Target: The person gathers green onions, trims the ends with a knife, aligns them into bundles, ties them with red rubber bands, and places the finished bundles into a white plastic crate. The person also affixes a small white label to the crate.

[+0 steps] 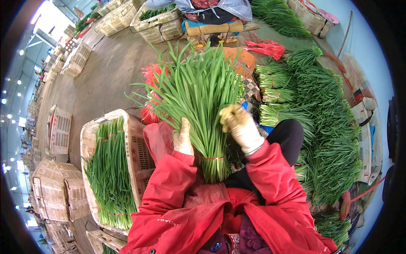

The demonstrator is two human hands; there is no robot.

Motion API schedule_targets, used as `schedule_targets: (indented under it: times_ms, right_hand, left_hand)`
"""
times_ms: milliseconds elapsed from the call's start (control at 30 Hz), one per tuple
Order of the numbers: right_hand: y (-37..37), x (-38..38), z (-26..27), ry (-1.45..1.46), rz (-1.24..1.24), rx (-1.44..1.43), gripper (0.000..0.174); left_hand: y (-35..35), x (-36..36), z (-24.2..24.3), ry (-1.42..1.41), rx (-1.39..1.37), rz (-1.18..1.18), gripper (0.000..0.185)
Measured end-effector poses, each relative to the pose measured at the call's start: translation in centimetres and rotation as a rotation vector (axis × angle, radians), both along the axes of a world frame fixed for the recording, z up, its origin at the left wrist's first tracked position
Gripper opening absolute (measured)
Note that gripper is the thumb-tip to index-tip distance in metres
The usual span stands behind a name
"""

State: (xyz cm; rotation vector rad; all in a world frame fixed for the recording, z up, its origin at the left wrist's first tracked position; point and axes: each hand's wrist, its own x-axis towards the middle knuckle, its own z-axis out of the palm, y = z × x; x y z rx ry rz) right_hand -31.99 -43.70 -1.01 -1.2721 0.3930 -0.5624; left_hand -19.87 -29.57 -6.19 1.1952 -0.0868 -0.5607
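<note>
A large bundle of long green leafy stalks, resembling garlic chives [203,95], stands before me with its leaves fanned out away from me. A thin red tie [213,157] circles its pale lower end near my lap. My left hand [184,136], in a pale glove, is against the bundle's left side, thumb up; its fingers are hidden behind the leaves. My right hand [236,122], in a yellow-stained glove, is at the bundle's right side with its fingers curled. It is a little blurred, and whether it grips any leaves is unclear.
A plastic crate [127,127] with tied green bundles [111,171] stands at left. Many more bundles [326,127] lie piled at right. Red ties [266,49] lie ahead, others [149,111] behind the leaves. A person [219,12] sits opposite, beside another crate [158,28].
</note>
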Motion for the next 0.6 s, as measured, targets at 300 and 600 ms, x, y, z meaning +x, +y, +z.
schedule_targets:
  times_ms: [300,600]
  right_hand:
    - [-3.7,0.8,4.8,0.287,0.259,-0.525,0.035]
    - [-3.8,3.7,2.6,0.325,-0.019,-1.296,0.02]
  left_hand:
    - [-0.1,-0.2,0.1,0.056,0.122,-0.005,0.059]
    - [-0.3,-0.9,1.5,-0.081,0.194,-0.015,0.046]
